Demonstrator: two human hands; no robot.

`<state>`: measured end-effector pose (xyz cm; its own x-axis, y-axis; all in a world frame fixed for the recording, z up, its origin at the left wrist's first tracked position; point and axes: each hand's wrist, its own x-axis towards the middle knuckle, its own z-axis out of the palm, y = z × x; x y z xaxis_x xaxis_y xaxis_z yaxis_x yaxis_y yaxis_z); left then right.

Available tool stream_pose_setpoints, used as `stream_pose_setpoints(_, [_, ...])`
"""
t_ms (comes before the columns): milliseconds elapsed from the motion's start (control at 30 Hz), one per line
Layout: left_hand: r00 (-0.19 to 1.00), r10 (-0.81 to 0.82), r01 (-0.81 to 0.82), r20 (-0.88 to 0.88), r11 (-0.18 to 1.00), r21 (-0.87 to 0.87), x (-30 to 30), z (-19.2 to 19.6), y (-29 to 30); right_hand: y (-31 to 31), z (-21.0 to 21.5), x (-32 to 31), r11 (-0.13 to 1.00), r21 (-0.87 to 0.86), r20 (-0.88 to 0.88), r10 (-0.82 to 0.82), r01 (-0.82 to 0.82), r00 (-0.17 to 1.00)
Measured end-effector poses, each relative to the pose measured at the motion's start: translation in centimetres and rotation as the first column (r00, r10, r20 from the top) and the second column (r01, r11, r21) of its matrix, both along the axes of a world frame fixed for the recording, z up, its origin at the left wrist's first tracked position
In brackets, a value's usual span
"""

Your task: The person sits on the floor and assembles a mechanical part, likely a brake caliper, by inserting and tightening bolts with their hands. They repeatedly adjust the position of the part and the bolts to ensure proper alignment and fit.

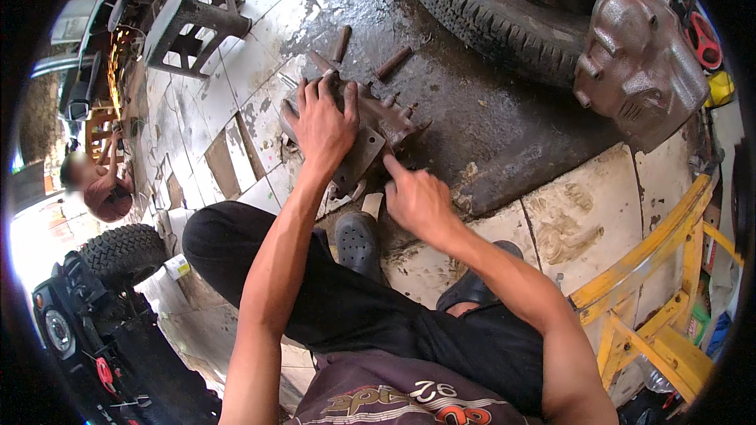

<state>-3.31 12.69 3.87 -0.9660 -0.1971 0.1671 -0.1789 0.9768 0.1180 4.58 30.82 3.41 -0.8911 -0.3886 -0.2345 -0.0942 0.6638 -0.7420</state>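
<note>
1. Casing (389, 120): a brownish, greasy metal part of irregular shape, with a flat, drilled plate on the side nearer the person and stubby projections at its right end.
2. It lies on the floor in front of the person's shoes (358, 242), where pale tiles (260, 12) meet a dark, oily patch (504, 130). Two short brown rods (394, 63) lie just beyond it.
3. The left hand (324, 116) is on top of the casing, covering part of it; the right hand (421, 198) is at its near right edge.
4. The left hand is palm down, fingers spread and pointing away from the person, forearm nearly straight.
5. The right hand points its index finger at the edge, other fingers curled under; I cannot tell whether it pinches anything. That forearm slants in from the lower right, elbow bent.
</note>
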Motion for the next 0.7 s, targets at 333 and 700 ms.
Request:
stream_pose_setpoints(333, [0.999, -0.046, 0.047, -0.013, 0.996, 0.080, 1.7, -0.3, -0.4, 0.4, 0.1, -0.3, 0.974, 0.170, -0.108, 0.170, -0.151, 0.980])
stream_pose_setpoints(700, [1.000, -0.003, 0.003, 0.004, 0.996, 0.094, 3.5, -0.1, 0.4, 0.4, -0.3, -2.6, 0.973, 0.227, -0.277, 0.106, -0.043, 0.955])
